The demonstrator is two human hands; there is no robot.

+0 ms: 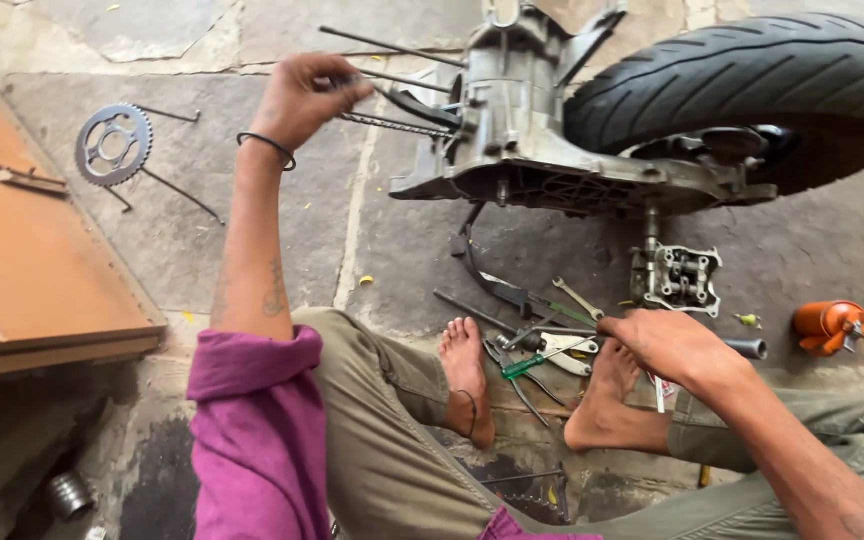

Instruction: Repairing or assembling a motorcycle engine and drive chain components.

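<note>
Stone floor is carrying one engine (552, 150) with one tyre (752, 90). Left hand (304, 95) is gripping a chain (392, 125) running level toward it; right hand (672, 345) is clenching a tool handle (747, 348) pointing right.

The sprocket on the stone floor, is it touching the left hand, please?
No, the sprocket lies apart on the floor, while the left hand grips a chain by the engine.
</note>
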